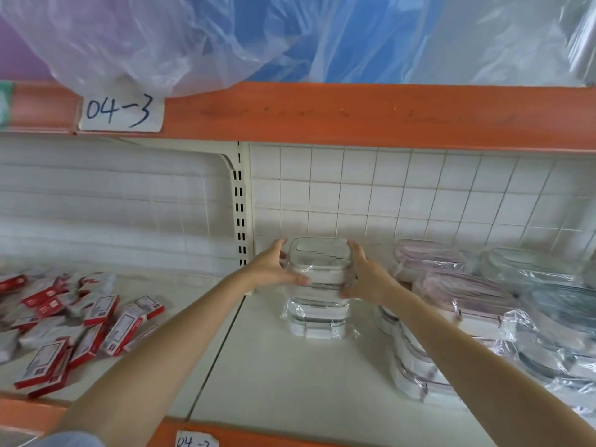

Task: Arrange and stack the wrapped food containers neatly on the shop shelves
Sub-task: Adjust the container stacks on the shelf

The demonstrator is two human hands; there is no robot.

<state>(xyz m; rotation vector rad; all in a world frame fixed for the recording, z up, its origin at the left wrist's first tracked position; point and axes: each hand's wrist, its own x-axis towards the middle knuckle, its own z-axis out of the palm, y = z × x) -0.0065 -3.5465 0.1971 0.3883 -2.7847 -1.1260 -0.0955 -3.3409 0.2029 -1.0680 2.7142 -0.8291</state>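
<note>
1. A white-lidded stack of wrapped containers (317, 288) is standing near the back of the shelf (290, 375), close to the tiled back panel (387, 188), and looks to be two or three high. The top container (317, 262) is sitting on it, held between both hands.
2. To the right, the pink-lidded containers (451, 285) and the grey-lidded containers (554, 301) are lying overlapped and tilted in their loose wrap, and another leaning row (409, 366) is showing partly behind the right forearm. These are looking unsorted, so I judge most of the arranging is yet to be done.
3. The left hand (274, 269) is pressing the left side of the top container, fingers reaching back along it and thumb coming across the front edge.
4. The right hand (364, 275) is mirroring it on the right side, fingers curving round the wrap.
5. Each grip is grasping the top container, spread about as wide as the container itself; whether the hands are lowering or only squaring it, I cannot tell.
6. Red-and-white boxes (96, 324) are lying scattered in the left bay.
</note>
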